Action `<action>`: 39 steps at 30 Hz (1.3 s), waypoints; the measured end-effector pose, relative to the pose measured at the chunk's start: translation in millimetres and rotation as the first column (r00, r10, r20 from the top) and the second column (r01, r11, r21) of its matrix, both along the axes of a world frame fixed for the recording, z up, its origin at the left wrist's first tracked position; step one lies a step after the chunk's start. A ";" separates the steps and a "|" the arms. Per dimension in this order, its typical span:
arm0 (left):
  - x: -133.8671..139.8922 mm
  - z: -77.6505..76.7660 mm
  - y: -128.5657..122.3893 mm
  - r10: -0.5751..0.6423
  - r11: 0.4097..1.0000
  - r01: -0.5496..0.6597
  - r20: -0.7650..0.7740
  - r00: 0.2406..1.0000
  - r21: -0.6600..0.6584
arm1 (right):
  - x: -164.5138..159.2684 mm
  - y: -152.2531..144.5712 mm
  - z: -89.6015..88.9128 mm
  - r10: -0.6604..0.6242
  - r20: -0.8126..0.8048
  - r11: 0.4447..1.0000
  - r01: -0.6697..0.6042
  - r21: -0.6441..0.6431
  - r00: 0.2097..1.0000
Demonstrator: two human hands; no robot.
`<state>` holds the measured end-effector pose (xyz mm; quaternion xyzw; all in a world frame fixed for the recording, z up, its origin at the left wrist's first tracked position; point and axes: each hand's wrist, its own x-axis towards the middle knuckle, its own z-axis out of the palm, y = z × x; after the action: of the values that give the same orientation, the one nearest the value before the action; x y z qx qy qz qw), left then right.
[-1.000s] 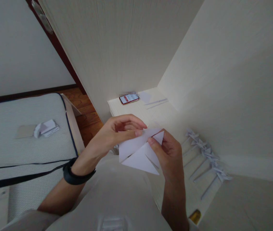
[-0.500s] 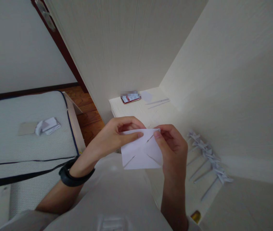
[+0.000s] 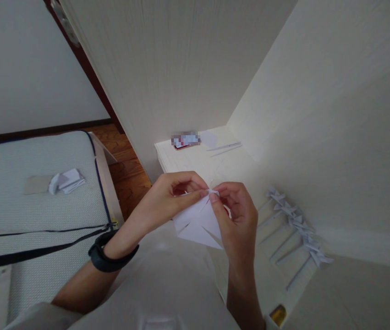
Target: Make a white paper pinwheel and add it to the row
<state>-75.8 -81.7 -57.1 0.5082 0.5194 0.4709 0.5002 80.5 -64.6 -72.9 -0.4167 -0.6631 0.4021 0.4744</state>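
Note:
A white sheet of paper (image 3: 195,222) with diagonal slits near its corners is held up in front of my body. My left hand (image 3: 177,195) pinches its upper edge between thumb and fingers. Close beside it, my right hand (image 3: 234,211) pinches the top right part, where the paper bends over. The fingertips of both hands nearly meet there, and part of the fold is hidden behind them. Several white paper pinwheels (image 3: 298,224) on thin sticks lie in a row on the white surface to the right.
A phone (image 3: 185,141) lies at the back of the white tabletop (image 3: 177,160), with thin sticks (image 3: 225,147) near it. On the mattress (image 3: 36,156) at left rest folded white papers (image 3: 69,180). Pale panels rise behind and to the right. A yellow object (image 3: 278,315) is at the bottom right.
My right hand has moved left toward my left hand, bending the paper's upper right corner inward. The sheet has tilted, its lower right corner now pointing down.

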 end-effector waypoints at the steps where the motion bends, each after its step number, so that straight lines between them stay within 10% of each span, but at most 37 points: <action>1: 0.9 0.8 0.2 0.003 1.000 -0.003 -0.007 1.000 -0.001 | 0.4 0.0 -0.4 0.004 0.007 1.000 -0.004 0.012 1.000; 25: 5.6 9.6 -2.4 0.063 0.998 -0.065 -0.075 0.995 -0.021 | 1.3 2.4 0.7 0.076 -0.104 0.996 -0.071 0.058 0.992; 39: 1.3 10.4 -3.3 0.030 0.997 -0.029 0.025 0.999 -0.074 | -0.6 5.9 3.1 0.059 0.080 0.932 -0.083 0.352 0.995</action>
<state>-74.5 -85.1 -46.7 0.4754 0.5373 0.4654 0.5184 79.9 -58.7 -69.8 -0.3132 -0.7552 0.2782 0.5042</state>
